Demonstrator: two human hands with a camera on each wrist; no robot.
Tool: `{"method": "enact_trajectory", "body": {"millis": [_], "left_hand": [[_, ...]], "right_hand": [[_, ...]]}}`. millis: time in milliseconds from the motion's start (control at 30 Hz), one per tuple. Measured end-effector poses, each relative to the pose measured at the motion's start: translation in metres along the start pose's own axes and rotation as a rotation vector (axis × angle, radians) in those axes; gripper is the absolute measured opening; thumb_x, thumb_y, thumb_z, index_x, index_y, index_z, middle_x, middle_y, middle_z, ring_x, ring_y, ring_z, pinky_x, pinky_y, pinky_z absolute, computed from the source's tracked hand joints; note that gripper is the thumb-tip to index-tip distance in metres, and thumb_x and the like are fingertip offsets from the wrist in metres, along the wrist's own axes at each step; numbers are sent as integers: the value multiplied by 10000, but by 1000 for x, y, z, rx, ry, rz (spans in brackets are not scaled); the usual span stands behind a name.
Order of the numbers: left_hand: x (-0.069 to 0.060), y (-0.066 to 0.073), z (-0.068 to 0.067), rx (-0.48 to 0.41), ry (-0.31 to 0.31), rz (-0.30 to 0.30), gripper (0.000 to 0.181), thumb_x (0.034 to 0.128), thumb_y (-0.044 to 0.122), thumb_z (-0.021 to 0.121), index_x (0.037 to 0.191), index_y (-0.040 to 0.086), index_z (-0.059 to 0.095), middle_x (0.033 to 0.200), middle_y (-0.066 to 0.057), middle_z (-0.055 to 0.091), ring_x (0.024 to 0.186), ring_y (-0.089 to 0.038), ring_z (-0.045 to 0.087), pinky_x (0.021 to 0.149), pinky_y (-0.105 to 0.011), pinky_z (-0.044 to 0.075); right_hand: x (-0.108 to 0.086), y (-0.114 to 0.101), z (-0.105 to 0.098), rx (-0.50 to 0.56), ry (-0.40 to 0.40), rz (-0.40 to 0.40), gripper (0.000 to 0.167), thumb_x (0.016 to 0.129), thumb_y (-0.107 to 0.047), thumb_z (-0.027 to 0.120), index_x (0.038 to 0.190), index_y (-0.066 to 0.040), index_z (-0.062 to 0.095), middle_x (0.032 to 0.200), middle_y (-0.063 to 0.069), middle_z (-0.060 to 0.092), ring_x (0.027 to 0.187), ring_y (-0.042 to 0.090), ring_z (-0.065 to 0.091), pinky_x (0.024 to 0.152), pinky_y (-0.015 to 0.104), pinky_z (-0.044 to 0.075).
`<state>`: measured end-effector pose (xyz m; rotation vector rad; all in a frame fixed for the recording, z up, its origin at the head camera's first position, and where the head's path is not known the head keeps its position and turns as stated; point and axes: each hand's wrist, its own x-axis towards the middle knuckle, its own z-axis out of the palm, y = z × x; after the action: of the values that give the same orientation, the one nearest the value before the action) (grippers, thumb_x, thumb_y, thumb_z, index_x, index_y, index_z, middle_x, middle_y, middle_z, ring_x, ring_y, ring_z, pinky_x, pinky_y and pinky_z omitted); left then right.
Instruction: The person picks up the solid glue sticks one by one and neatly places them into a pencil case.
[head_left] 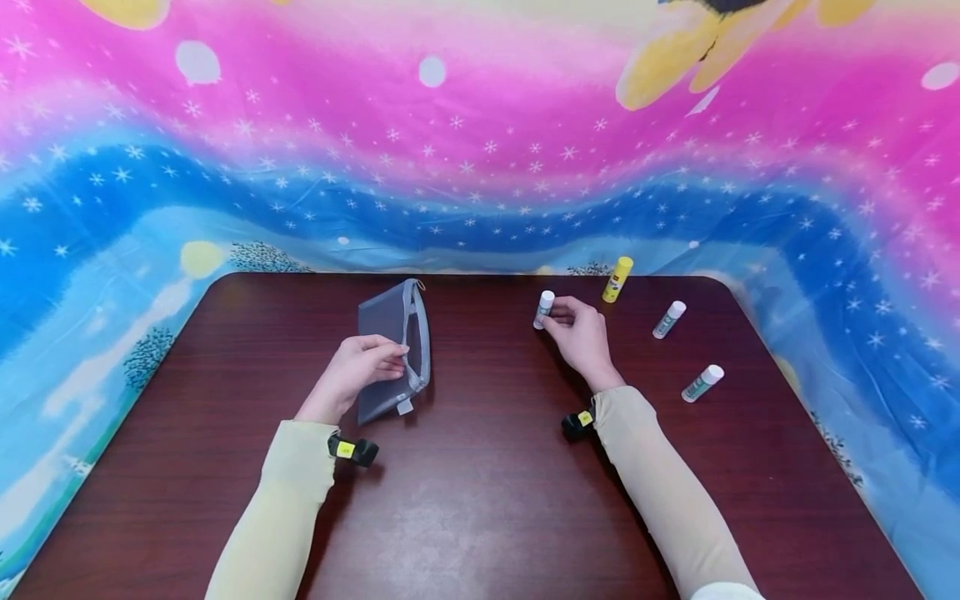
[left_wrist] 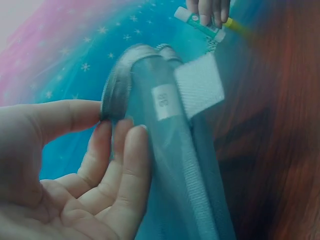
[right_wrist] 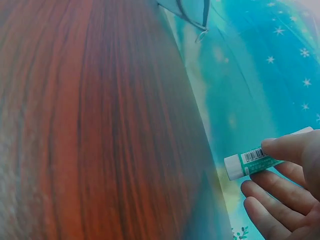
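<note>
- Four glue sticks in all: three white-capped glue sticks, one in the right hand (head_left: 581,329) and two by the desk's right edge ( (head_left: 669,320) and (head_left: 702,384)), plus one yellow glue stick (head_left: 617,280) near the far edge, toward the far right corner.
- One grey pouch (head_left: 381,321), left of the desk's middle, near the far edge, its zip mouth parted.
- Left hand (head_left: 362,367): thumb and forefinger pinch the pouch's zip edge; the other fingers curve loosely.
- Right hand: thumb and fingers close around a white-capped glue stick (head_left: 544,308); whether its base touches the desk, I cannot tell.
- Dark reddish-brown wood-grain desk (head_left: 465,500), rounded far corners; behind it, a pink and blue cloth (head_left: 480,150) with snowflakes.
- Two black wrist cameras ( (head_left: 354,451) and (head_left: 578,423)) with yellow stickers, too small to read.
- A barcode (right_wrist: 253,155) on the held stick's green-and-white wrapper; a pale label (left_wrist: 167,101) on the pouch, its characters unclear.
</note>
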<state>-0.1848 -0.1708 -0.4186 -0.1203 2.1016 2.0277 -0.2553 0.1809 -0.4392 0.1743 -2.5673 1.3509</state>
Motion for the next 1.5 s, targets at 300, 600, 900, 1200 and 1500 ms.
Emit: {"method": "enact_trajectory", "body": {"millis": [300,600,900,1200,1500], "left_hand": [[2,-5,13,22,-21,43,181,985,56,595,1051,-110,619,901,-128,684,792,-175,694,799,-312,615],[5,-11,23,21,12,47,228,968,21,619,1146,-122,628,935,-138,720,774,-181,716,809,-330,615],[5,-4,31,96,38,2,205,962,61,641,1111,-63,709,1025,-153,691,837,-206,709,839,-350,606],[4,-4,41,46,-15,-72,273,962,52,690,1206,-70,688,1169,-184,658,873,-178,716,851,-333,602],[7,-9,51,-33,-46,-74,295,953,-3,684,1225,-114,663,1118,-181,672,809,-138,709,817,-311,608]], "right_hand": [[-3,-3,-2,24,8,0,279,924,-140,776,1174,-35,710,1087,127,726,967,250,708,862,367,596],[-8,-4,-2,81,32,16,278,927,-157,773,1171,-41,709,1090,118,728,976,233,706,862,348,595],[-12,-8,-5,121,42,12,287,923,-151,778,1180,-43,707,1094,114,728,982,225,704,865,339,594],[-11,-15,-8,158,59,-30,281,909,-124,790,1165,-35,714,1071,121,736,963,225,716,857,304,594],[-9,-20,-11,164,76,-39,284,904,-115,794,1163,-27,716,1069,120,739,964,222,714,853,286,591]]}}
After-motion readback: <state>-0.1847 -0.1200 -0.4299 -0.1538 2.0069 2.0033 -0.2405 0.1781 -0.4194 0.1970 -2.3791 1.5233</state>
